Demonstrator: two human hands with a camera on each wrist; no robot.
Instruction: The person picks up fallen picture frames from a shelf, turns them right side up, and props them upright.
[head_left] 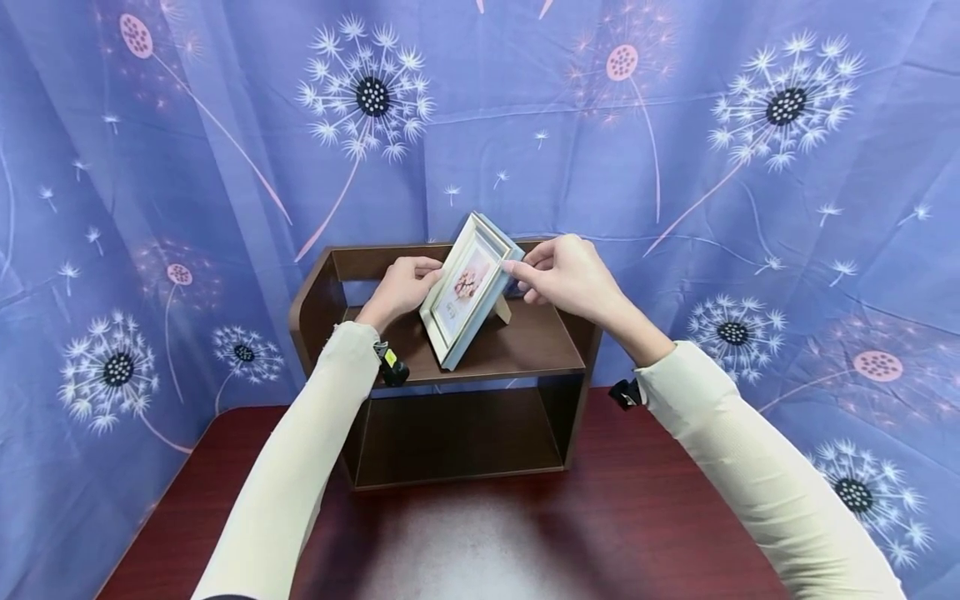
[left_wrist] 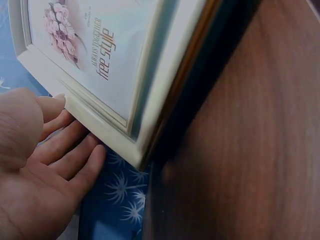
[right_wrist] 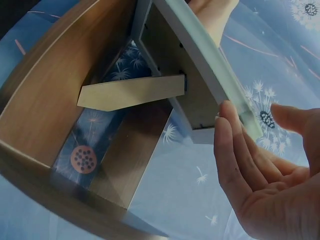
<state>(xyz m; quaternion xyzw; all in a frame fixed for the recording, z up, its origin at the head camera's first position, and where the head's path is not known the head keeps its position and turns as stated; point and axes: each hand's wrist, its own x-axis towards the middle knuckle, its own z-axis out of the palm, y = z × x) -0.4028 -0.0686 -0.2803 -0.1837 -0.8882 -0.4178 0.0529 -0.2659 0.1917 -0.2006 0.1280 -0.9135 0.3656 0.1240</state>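
Note:
A picture frame (head_left: 467, 285) with a pale border and a flower print leans back on the upper shelf of a small dark-brown wooden shelf unit (head_left: 525, 337), turned at an angle. From its back sticks out a support leg (right_wrist: 132, 92). My left hand (head_left: 405, 287) holds the frame's left edge; in the left wrist view the thumb (left_wrist: 59, 104) is at the front and the fingers lie behind. At the upper right edge, my right hand (head_left: 566, 271) has its fingertips (right_wrist: 227, 112) on the frame's back side and its thumb towards the front.
The shelf unit's lower compartment (head_left: 457, 429) lies below the frame, between upright side panels (head_left: 306, 312). It stands on a dark red table (head_left: 645, 500). A blue curtain (head_left: 495, 100) with dandelion prints hangs behind and at both sides.

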